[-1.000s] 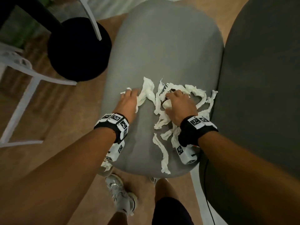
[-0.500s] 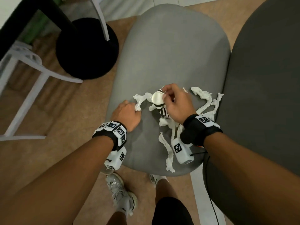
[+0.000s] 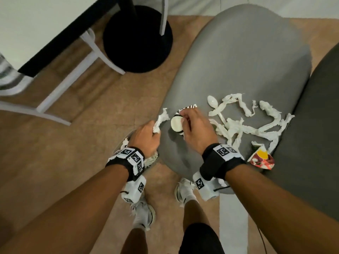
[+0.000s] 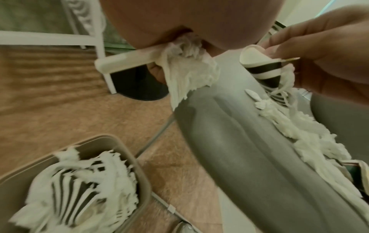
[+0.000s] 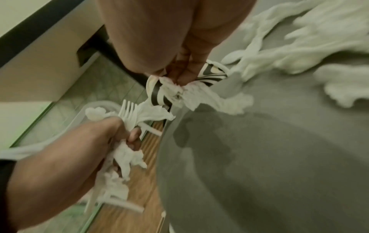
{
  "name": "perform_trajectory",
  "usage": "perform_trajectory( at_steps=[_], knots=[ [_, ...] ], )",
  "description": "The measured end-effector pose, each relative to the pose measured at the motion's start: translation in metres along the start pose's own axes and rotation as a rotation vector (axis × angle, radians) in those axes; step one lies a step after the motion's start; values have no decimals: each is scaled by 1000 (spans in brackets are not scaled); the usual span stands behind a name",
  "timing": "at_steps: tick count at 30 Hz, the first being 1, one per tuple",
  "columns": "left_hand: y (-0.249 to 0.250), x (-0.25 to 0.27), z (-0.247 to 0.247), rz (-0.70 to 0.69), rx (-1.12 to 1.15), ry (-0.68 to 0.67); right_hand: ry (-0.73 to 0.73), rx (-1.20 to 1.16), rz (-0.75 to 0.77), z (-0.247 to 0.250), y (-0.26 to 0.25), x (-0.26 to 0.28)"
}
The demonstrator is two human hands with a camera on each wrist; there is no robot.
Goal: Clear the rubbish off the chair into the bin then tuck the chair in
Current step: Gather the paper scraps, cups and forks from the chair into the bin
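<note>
The grey chair seat (image 3: pixel 247 61) carries several torn white tissue strips (image 3: pixel 236 127), a white plastic spoon (image 3: pixel 212 102) and a colourful wrapper (image 3: pixel 261 158) near its right edge. My left hand (image 3: pixel 146 136) is at the seat's left edge and grips a wad of tissue (image 3: pixel 161 119) together with a white plastic fork (image 5: pixel 128 110). Beside it, my right hand (image 3: pixel 196 127) pinches a black-and-white striped paper cup (image 3: pixel 176 123) with tissue bunched against it. The beige bin (image 4: pixel 129 149) stands on the floor below my left hand, holding tissue and striped cups.
A black round table base (image 3: pixel 137 39) and white chair legs (image 3: pixel 60 88) stand to the left on the wooden floor. A dark grey seat (image 3: pixel 311 125) adjoins the chair on the right. My feet in white shoes (image 3: pixel 145 213) are at the chair's near edge.
Both hands have moved left to the seat's edge with their loads lifted off the seat. The spoon and the wrapper have come into sight.
</note>
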State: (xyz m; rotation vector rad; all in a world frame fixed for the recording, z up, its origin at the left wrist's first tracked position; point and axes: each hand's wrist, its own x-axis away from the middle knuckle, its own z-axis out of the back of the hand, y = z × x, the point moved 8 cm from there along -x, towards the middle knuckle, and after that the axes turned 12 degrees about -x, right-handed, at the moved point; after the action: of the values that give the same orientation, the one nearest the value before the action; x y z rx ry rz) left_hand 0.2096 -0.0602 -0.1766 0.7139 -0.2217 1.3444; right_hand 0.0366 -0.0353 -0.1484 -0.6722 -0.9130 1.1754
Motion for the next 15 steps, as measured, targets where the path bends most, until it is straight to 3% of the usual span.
perform_trajectory(
  at_steps=[7,10,12,15],
  knots=[
    [-113,30,-23,247,145,-21,-196,58,140,-114,-42,23],
    [-155,19,-75,213,240,-83,-249,26,151,-151,-41,29],
    [-201,-3,-145,186,222,-130,-263,-13,144,-169,-35,35],
    [-196,-7,-165,126,228,-137,-268,-54,110,-186,-19,38]
  ],
)
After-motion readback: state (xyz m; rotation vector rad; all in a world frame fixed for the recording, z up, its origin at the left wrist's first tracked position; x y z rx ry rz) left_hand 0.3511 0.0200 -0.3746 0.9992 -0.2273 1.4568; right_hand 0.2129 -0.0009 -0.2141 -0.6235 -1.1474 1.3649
